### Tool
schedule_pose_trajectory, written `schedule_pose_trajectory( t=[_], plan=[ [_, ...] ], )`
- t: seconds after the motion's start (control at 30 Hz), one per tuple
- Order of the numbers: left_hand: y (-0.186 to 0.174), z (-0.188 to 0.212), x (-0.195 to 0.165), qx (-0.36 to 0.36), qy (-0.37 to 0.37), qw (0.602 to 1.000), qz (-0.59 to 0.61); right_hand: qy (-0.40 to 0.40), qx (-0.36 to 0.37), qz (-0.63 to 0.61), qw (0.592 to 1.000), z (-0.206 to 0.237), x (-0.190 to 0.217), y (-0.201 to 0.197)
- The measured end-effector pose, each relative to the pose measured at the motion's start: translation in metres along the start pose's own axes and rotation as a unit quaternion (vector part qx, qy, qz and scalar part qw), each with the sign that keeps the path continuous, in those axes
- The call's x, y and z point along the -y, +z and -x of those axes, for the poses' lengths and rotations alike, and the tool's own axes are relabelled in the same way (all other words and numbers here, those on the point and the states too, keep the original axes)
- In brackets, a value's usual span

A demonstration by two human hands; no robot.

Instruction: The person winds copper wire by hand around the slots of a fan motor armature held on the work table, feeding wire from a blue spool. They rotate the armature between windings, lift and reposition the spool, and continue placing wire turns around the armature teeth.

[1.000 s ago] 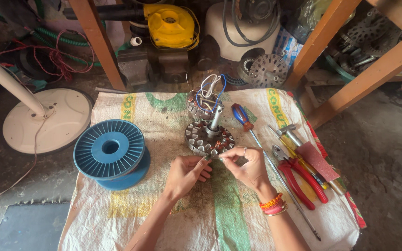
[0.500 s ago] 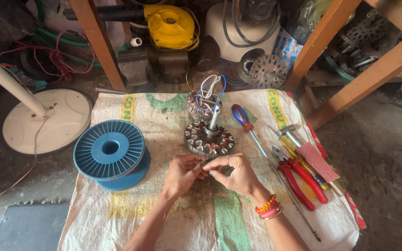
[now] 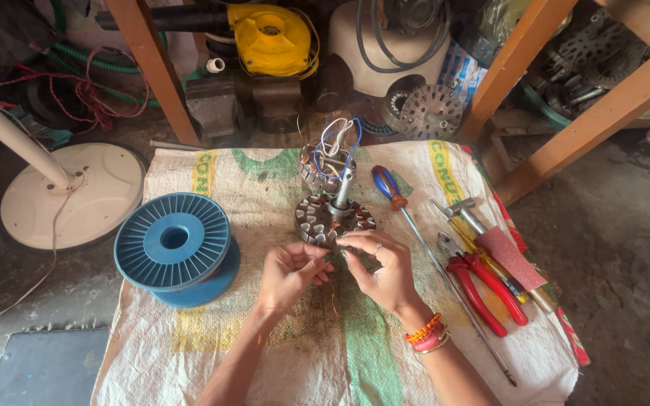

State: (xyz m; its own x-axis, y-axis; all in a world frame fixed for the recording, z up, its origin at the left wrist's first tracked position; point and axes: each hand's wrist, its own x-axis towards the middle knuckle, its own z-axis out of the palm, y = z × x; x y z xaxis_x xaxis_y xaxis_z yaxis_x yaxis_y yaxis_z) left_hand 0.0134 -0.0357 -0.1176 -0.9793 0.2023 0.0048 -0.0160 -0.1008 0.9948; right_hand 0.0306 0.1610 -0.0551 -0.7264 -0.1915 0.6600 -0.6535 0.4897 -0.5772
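On the woven sack cloth (image 3: 212, 353) spread over the floor, the left hand (image 3: 289, 272) and right hand (image 3: 385, 267) meet just below a round motor stator (image 3: 334, 219), fingers pinched on thin copper wire (image 3: 334, 297). A blue spool (image 3: 176, 248) sits to the left; a screwdriver (image 3: 389, 189) and red-handled pliers (image 3: 483, 289) lie to the right.
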Motion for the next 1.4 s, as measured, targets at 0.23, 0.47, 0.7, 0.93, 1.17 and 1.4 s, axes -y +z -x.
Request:
schedule_pose_trajectory(
  t=[0.23, 0.47, 0.7, 0.93, 1.17, 1.4],
  plan=[
    [0.003, 0.000, -0.004, 0.092, 0.015, 0.996, -0.008, -0.028, 0.010, 0.033, 0.999, 0.000, -0.001, 0.001],
    [0.006, 0.000, -0.006, 0.112, -0.052, 0.992, -0.014, 0.049, -0.016, 0.004, 0.999, 0.005, -0.011, -0.004],
    [0.008, -0.001, -0.003, 0.086, -0.084, 0.992, -0.036, 0.093, 0.124, -0.084, 0.984, 0.009, -0.022, -0.006],
    [0.009, -0.003, 0.006, 0.085, -0.054, 0.995, -0.020, 0.100, 0.147, -0.069, 0.982, 0.011, -0.024, 0.000],
    [0.012, -0.003, -0.002, 0.052, -0.076, 0.995, -0.033, 0.053, 0.139, -0.064, 0.987, 0.013, -0.025, -0.001],
    [0.010, 0.011, -0.026, -0.019, 0.004, 0.962, -0.273, -0.001, -0.075, 0.027, 0.997, 0.006, -0.022, -0.013]
  ],
)
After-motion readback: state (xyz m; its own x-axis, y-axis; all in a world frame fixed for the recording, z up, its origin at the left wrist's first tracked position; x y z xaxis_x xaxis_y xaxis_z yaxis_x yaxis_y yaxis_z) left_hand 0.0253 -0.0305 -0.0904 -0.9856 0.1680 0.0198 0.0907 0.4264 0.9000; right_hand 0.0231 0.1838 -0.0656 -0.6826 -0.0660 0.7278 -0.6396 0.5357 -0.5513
